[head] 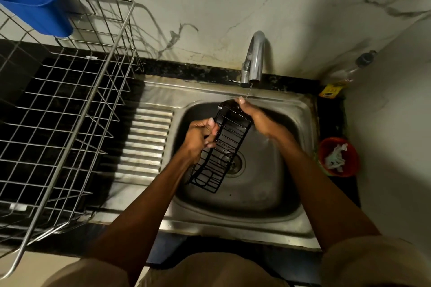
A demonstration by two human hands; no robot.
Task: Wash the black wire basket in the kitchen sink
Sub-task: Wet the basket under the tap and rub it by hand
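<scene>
Marble-veined wall tiles back a stainless steel kitchen sink [275, 196], where a thin stream falls from the curved chrome tap [255, 58]. Over the bowl, the long black wire basket [224, 147] hangs tilted; the left hand [200, 137] grips its side rail, the right hand [254, 116] clasps its upper end.
</scene>
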